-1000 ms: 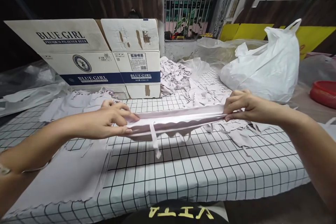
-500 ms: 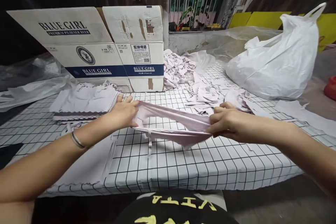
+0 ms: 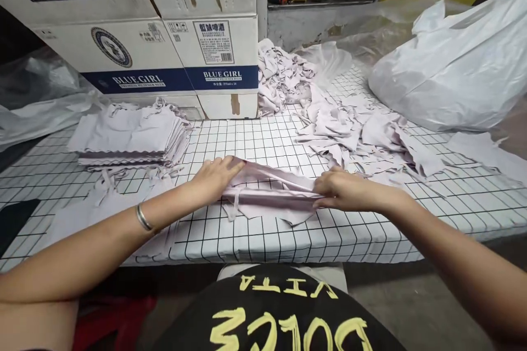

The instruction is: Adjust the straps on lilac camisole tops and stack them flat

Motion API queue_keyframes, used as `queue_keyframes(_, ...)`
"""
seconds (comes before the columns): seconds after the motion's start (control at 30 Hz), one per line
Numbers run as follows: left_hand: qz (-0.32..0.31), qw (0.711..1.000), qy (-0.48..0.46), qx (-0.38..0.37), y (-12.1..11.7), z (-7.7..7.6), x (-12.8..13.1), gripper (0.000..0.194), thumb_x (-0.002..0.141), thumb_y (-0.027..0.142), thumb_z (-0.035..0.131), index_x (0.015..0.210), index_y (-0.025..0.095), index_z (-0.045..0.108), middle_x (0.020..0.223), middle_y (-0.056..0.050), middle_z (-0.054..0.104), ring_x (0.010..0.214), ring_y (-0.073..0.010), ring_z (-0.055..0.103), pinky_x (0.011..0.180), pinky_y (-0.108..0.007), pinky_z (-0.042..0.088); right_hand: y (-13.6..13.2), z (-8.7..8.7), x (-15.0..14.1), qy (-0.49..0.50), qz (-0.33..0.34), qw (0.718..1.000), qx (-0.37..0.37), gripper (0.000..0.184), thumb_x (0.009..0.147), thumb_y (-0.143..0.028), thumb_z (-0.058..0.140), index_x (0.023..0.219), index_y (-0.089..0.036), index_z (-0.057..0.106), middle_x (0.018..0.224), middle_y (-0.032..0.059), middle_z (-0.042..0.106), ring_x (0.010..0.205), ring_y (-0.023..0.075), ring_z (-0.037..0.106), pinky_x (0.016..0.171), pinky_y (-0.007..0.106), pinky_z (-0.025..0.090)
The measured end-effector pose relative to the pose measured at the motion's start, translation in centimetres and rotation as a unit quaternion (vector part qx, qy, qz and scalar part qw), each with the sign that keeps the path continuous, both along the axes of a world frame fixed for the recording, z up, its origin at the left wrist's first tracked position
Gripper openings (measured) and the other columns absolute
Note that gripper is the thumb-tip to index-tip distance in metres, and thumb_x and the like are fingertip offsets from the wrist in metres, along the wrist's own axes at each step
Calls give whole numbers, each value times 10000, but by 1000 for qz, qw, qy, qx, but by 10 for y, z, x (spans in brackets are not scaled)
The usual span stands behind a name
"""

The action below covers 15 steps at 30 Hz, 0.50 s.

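A pale pink garment [image 3: 275, 205] with a thin strap is stretched between my two hands, low over the checked tablecloth. My left hand [image 3: 216, 178] is closed on its left end, and a silver bangle sits on that wrist. My right hand [image 3: 340, 191] grips the right end with bent fingers. To the left rises a stack of folded garments [image 3: 123, 131] in the same cloth, with scalloped edges. In front of it another garment [image 3: 99, 203] lies flat, partly hidden by my left forearm.
Behind the stack stands a white and blue cardboard box [image 3: 164, 55]. Fabric scraps [image 3: 341, 126] are heaped at the back and to the right. A full white plastic bag [image 3: 448, 71] stands at the far right. The checked tablecloth [image 3: 255, 247] hangs over the front edge.
My hands have lowered the garment towards the table, and its ends are a little closer together. The view has tilted downward, showing more of my black shirt.
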<state>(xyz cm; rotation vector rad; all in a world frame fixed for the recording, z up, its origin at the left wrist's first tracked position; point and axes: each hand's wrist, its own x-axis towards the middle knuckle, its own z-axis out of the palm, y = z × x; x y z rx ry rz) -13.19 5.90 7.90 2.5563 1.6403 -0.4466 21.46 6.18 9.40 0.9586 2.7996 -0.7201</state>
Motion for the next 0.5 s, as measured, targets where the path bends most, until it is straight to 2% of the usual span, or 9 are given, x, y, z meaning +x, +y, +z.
queue_keyframes(0.07,3,1000,-24,-1,-6,-8,3,790,768,9,468,1493,243,261,1449,-163,359,1062,-275,559,811,-365,478,-1,-9,-22,51,-49,997,-16,379,969,-503,542,809,-192,689,627,2,574,604,174,512,702,295,339)
queue_keyframes(0.17,9,1000,-11,-13,-8,-20,4,814,781,15,436,1519,220,162,1562,-180,191,1138,-301,539,786,-365,491,-2,-20,-70,113,-81,989,59,314,1020,-394,463,970,-204,707,635,5,604,597,183,522,731,308,343)
queue_keyframes(0.2,11,1000,-1,-16,-8,-24,3,828,793,33,435,1531,220,110,1591,-170,118,1182,-316,517,812,-383,489,-2,-24,-88,120,-69,985,99,265,1009,-346,483,1007,-205,707,651,13,620,615,193,531,766,326,340)
queue_keyframes(0.27,7,1000,9,-25,-6,-31,-1,857,814,84,457,1541,221,25,1612,-141,12,1236,-327,490,876,-404,473,-1,-34,-123,121,0,981,154,197,956,-307,566,1065,-214,700,687,27,643,650,214,540,798,352,327)
queue_keyframes(0.33,-4,999,-3,-42,-3,-37,-6,893,811,139,499,1541,221,-8,1612,-122,-30,1257,-311,489,932,-391,450,-1,-45,-152,108,89,975,171,207,908,-293,629,1091,-219,694,707,38,651,671,228,543,793,364,321)
queue_keyframes(0.4,-5,998,-21,-59,-1,-41,-11,927,790,156,523,1540,229,-17,1610,-108,-47,1300,-287,465,970,-360,429,-2,-57,-170,86,148,971,166,140,902,-240,623,1003,-211,716,675,36,639,652,220,534,786,368,320)
queue_keyframes(0.47,0,997,-36,-70,-1,-43,-15,951,776,163,539,1540,225,-25,1605,-109,-60,1347,-277,418,996,-343,411,-2,-65,-177,94,148,976,133,123,911,-207,604,888,-201,724,639,21,622,620,197,520,773,356,332)
queue_keyframes(0.5,1,997,-43,-72,-1,-43,-16,955,779,168,541,1540,217,-33,1602,-115,-68,1364,-279,395,1000,-341,408,-1,-68,-177,119,114,981,102,136,922,-219,599,864,-198,720,640,12,620,609,183,517,749,337,344)
